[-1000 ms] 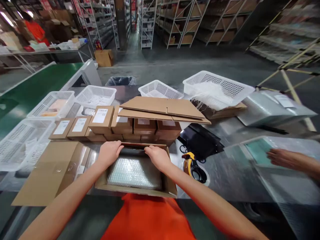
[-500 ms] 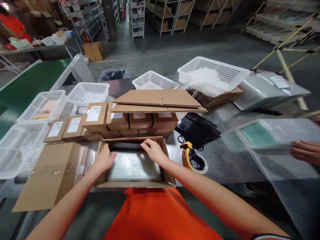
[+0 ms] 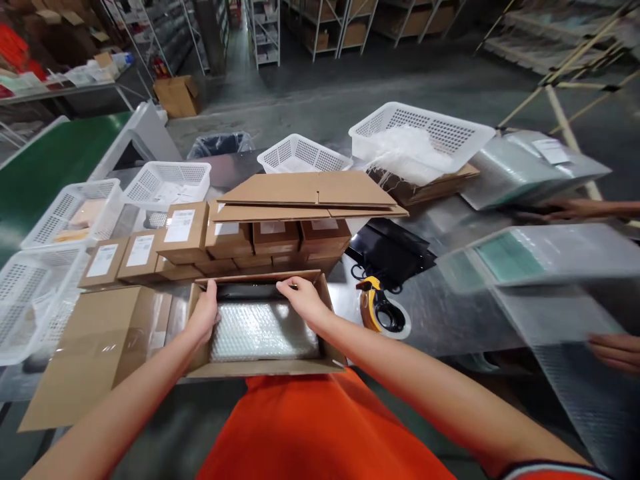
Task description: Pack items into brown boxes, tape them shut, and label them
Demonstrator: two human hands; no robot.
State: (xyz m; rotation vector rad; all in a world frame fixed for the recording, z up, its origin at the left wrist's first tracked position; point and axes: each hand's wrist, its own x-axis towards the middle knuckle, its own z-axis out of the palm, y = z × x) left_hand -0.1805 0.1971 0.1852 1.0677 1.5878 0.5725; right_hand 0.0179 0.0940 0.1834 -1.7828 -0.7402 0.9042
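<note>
An open cardboard box (image 3: 280,367) stands at the table's near edge. Inside lies a bubble-wrapped item (image 3: 263,331), and a black item (image 3: 247,291) runs along the box's far side. My left hand (image 3: 204,312) is at the box's left side, thumb up near the far left corner; what its fingers hold, if anything, is hidden. With thumb and fingers pinched together, my right hand (image 3: 301,299) is at the right end of the black item, near the far wall. Whatever is between those fingertips is too small to make out.
Flat cardboard sheets (image 3: 310,189) rest above labelled boxes (image 3: 183,233) behind the open box. A tape dispenser (image 3: 376,308) and black bags (image 3: 393,250) lie to the right. White baskets (image 3: 167,183) stand farther back. Another person's hand (image 3: 617,352) is at the far right.
My left hand has moved from over the box's inside to its left side, thumb now raised. My right hand has shifted slightly along the black item. At right, another person's arm has come into view.
</note>
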